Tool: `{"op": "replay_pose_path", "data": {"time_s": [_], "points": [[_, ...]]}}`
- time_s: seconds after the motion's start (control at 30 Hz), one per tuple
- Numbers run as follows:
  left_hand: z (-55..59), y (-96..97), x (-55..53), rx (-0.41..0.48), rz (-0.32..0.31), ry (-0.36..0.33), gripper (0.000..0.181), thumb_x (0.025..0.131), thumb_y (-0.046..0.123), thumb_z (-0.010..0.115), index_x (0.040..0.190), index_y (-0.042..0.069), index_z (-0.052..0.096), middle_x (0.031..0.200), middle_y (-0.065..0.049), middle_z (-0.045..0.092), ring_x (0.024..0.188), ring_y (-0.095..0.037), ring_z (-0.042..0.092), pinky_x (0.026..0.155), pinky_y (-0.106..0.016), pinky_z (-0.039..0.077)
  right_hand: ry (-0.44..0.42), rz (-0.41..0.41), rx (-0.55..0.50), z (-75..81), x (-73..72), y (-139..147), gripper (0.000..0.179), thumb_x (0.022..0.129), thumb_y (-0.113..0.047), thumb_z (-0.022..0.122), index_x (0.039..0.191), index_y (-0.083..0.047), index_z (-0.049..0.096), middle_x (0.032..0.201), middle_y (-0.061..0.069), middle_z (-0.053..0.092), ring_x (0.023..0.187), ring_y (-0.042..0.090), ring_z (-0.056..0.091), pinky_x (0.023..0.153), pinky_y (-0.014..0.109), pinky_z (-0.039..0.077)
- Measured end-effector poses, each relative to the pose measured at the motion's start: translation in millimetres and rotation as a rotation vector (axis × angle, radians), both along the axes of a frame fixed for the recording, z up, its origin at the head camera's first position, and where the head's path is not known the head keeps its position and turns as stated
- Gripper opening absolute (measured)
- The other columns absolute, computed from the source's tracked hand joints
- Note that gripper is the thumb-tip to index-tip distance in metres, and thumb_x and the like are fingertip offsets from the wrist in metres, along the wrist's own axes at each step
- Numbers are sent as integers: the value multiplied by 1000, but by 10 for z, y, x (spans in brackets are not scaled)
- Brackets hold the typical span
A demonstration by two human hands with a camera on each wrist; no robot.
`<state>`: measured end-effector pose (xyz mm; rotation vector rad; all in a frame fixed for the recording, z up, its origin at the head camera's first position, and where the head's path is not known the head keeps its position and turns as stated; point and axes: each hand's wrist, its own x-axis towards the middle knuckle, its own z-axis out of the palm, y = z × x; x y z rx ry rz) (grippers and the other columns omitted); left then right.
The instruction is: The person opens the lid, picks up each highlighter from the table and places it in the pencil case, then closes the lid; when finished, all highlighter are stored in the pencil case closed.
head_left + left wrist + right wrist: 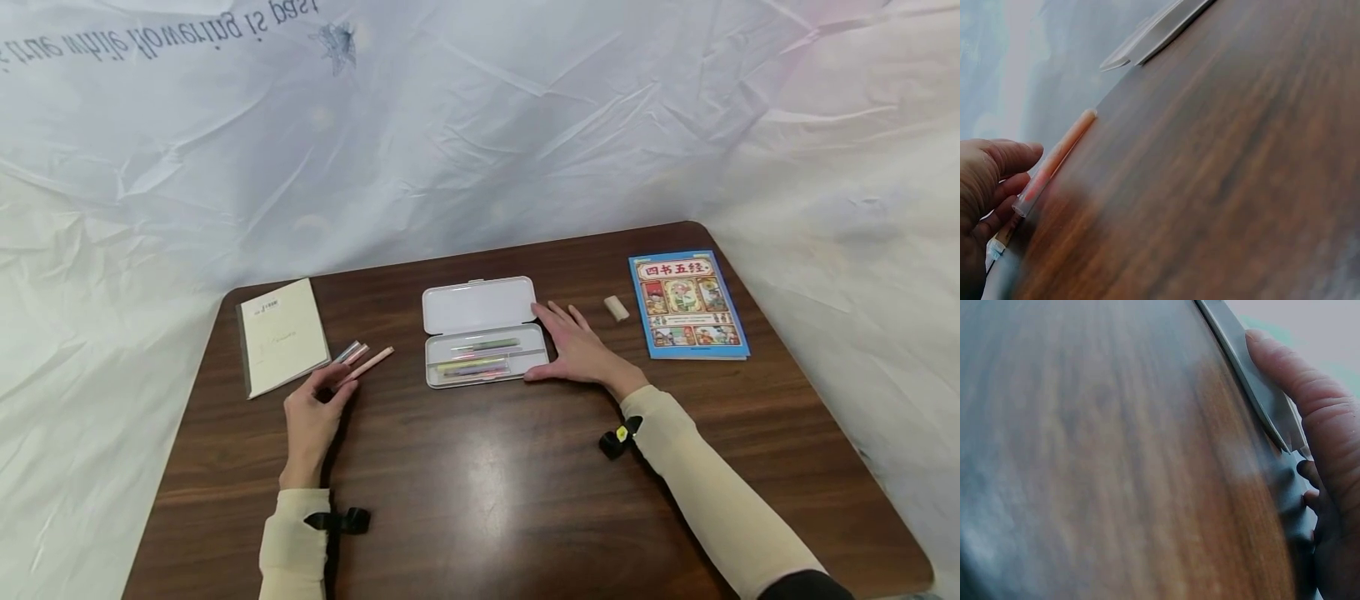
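An open white pencil case (486, 307) lies mid-table, with several slim coloured sticks (480, 363) in clear sleeves in its tray. My right hand (581, 354) spreads over its right end, fingertips by the lid and thumb at the near corner. In the right wrist view the thumb (1291, 378) lies along the metal case edge (1250, 381). On the left, thumb and fingers of my left hand (311, 421) pinch the near end of a slim pink pen (371, 364) with a clear casing. Beside it, more slim pens (352, 353) lie near the cream notebook (285, 337).
A rubber eraser (617, 308) sits right of the case. Further right lies a blue-bordered picture book (688, 307). The dark wooden table (480, 475) has rounded corners, and a pale hanging sheet (480, 150) stands behind its far edge.
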<state>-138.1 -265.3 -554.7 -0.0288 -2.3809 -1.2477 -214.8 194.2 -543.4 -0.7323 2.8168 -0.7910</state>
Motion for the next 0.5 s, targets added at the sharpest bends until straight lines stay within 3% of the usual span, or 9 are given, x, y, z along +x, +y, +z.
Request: {"op": "replay_pose_path", "data": {"time_s": [0.2,0.5], "points": [[-43,-22,21,-73,-4,-5,26,86,3,88,111,6,80,104,-9,79,94,-16,71,84,-11,45,-10,3,3,-15,-13,-9,128,77,-73,81,170,-12,17,175,9,22,163,32,11,128,56,-2],[-63,-16,2,-61,-1,-31,24,87,2,86,110,5,79,98,-8,79,89,-20,69,79,-13,44,-8,-2,-3,1,-4,-8,128,76,-72,81,170,-11,19,175,10,23,163,33,12,128,57,-2]]}}
